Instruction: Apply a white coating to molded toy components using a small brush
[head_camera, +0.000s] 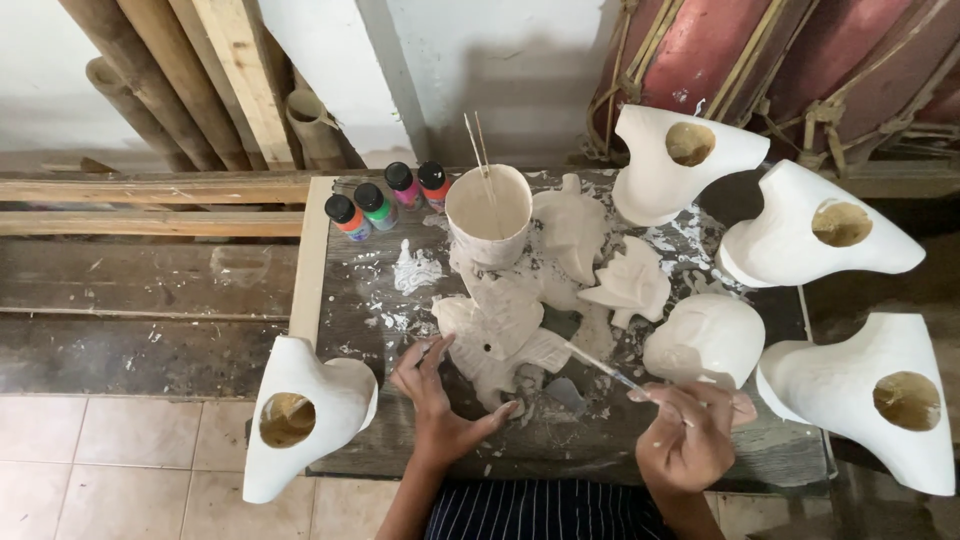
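Right hand (690, 432) grips a brush (598, 365); left hand (440, 395), open, steadies the carving (497, 335). A slip could smear paint or knock the mask (705, 338) just beyond the right hand.

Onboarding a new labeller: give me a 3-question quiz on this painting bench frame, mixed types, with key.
1. True or false: the right hand holds a thin brush whose tip meets the white bird-shaped carving.
2. How many small paint bottles stand at the table's far left corner? A) two B) four C) six
3. Fill in: the left hand rests against the carving's ____ side, as seen in the head view.

Key: 1 true; 2 B; 3 left
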